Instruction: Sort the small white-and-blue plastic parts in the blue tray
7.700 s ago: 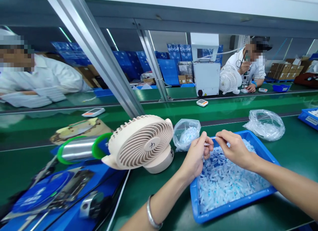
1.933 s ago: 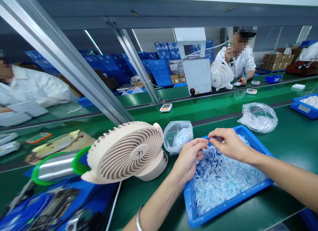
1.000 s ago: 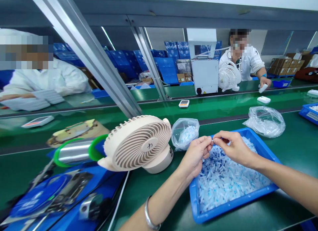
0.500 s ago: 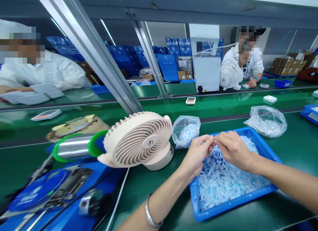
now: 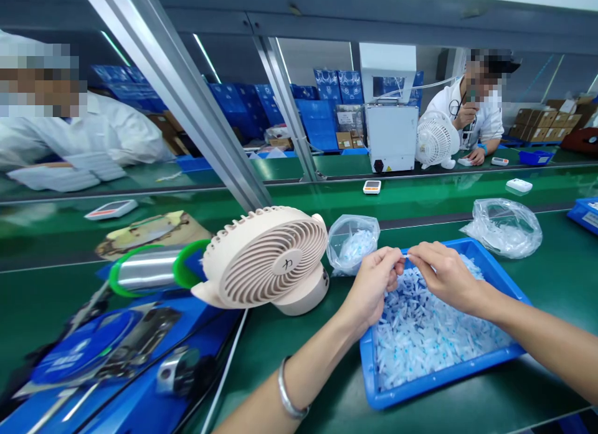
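In the head view, the blue tray (image 5: pixel 432 379) is lying on the green surface (image 5: pixel 341 384) ahead of you, its raised rim running around its contents. Bare green surface is showing between the tray's left side and the base of the beige fan (image 5: pixel 275 259), and more is showing off its right side. Your hands are hovering over the tray's far left part.

The tray is holding a broad layer of small white and pale blue plastic pieces (image 5: pixel 434 344). Just beyond its far left corner, an open clear bag (image 5: pixel 354 244) is holding similar pieces; past the far right corner, a crumpled clear bag (image 5: pixel 503 228) is holding whitish contents.

Your left hand (image 5: pixel 374 284) and right hand (image 5: pixel 446 275) are meeting nearly tip to tip, the fingers of each pinching closed on a small white piece (image 5: pixel 405 256). It is sitting above the tray's far rim, its long axis running roughly sideways between your hands; its ends are too hidden to tell which way it is pointing.
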A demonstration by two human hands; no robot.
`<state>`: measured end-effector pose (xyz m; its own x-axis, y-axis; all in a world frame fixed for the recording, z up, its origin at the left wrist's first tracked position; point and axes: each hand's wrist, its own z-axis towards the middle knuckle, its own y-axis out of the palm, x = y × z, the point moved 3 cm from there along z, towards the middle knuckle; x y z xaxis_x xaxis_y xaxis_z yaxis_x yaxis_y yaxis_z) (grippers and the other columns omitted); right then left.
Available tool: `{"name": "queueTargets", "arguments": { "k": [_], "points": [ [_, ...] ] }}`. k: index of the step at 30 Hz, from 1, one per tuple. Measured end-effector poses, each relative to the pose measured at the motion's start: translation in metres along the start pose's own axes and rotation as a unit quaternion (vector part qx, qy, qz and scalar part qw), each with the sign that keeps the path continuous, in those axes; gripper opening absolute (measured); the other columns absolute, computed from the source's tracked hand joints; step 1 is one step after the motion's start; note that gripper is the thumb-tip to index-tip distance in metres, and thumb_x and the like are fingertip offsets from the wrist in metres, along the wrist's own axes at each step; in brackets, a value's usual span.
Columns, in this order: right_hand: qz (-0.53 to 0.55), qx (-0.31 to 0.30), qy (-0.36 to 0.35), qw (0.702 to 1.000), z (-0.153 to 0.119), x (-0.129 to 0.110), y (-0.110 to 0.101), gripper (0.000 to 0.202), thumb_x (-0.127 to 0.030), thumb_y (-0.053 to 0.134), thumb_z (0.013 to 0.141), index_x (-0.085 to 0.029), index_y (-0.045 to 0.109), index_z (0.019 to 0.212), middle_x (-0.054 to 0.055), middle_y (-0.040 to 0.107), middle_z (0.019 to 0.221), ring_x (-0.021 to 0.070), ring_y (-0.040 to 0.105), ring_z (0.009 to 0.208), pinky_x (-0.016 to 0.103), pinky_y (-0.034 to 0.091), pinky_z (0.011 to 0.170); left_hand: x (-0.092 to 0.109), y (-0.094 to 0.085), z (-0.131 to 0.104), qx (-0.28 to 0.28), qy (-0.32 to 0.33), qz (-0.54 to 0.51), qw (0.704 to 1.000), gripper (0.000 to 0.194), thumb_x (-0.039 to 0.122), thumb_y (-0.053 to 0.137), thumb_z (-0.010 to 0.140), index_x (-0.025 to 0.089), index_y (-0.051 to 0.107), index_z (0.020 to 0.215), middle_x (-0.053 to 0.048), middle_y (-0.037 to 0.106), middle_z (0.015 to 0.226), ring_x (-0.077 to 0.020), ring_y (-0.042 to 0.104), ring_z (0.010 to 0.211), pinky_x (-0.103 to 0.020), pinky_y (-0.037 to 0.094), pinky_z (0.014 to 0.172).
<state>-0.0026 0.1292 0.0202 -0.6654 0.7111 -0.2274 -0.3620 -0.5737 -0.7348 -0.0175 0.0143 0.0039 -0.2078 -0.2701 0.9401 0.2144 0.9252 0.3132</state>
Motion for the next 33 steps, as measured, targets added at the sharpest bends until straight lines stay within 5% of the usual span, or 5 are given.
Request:
{"name": "queueTargets", "arguments": {
  "k": [8,23,27,30,33],
  "points": [
    [-0.024,0.015,-0.024,0.999,-0.005,-0.004,0.001,0.028,-0.014,0.034,0.086,-0.014,0.054,0.066,0.005,0.057,0.065,0.0134,0.048,0.059,0.024,0.036,0.058,0.002,0.003,-0.003,-0.042,0.02,0.032,0.998,0.025,0.028,0.052,0.07,0.014,0.042,0.053,0.005,0.038,0.045,-0.0022,0.024,0.039,-0.017,0.013,0.038],
    [-0.048,0.017,-0.054,0.997,0.001,-0.003,-0.004,0.026,-0.018,0.034,0.087,-0.012,0.056,0.073,0.005,0.057,0.063,0.0132,0.049,0.057,0.024,0.038,0.056,-0.001,0.003,-0.001,-0.08,-0.069,-0.017,0.994,0.035,0.039,0.05,0.071,0.014,0.042,0.047,0.005,0.036,0.038,-0.0026,0.025,0.035,-0.016,0.015,0.037],
    [-0.072,-0.101,0.092,0.988,0.004,0.023,-0.019,0.021,-0.027,0.04,0.085,-0.013,0.056,0.083,0.005,0.06,0.072,0.0133,0.052,0.062,0.023,0.037,0.058,0.0,0.0,0.004,-0.031,-0.071,-0.06,0.995,0.024,0.02,0.052,0.066,0.013,0.042,0.045,0.001,0.047,0.047,-0.0006,0.022,0.036,-0.016,0.015,0.035],
    [-0.148,-0.307,0.185,0.922,-0.011,0.046,-0.026,0.022,-0.025,0.038,0.084,-0.014,0.057,0.08,0.007,0.06,0.073,0.0158,0.054,0.066,0.025,0.037,0.059,0.001,-0.001,0.004,-0.007,-0.054,-0.053,0.997,0.013,0.009,0.051,0.059,0.011,0.049,0.046,0.001,0.048,0.048,-0.0006,0.022,0.037,-0.016,0.016,0.035],
    [-0.177,-0.422,0.213,0.863,-0.033,0.056,-0.032,0.023,-0.027,0.041,0.081,-0.012,0.057,0.09,0.012,0.058,0.084,0.0188,0.055,0.074,0.026,0.038,0.063,0.002,-0.002,0.004,0.002,-0.042,-0.069,0.997,0.017,0.005,0.049,0.055,0.013,0.041,0.042,0.004,0.041,0.042,-0.0011,0.024,0.037,-0.015,0.017,0.035]
  ]
}}
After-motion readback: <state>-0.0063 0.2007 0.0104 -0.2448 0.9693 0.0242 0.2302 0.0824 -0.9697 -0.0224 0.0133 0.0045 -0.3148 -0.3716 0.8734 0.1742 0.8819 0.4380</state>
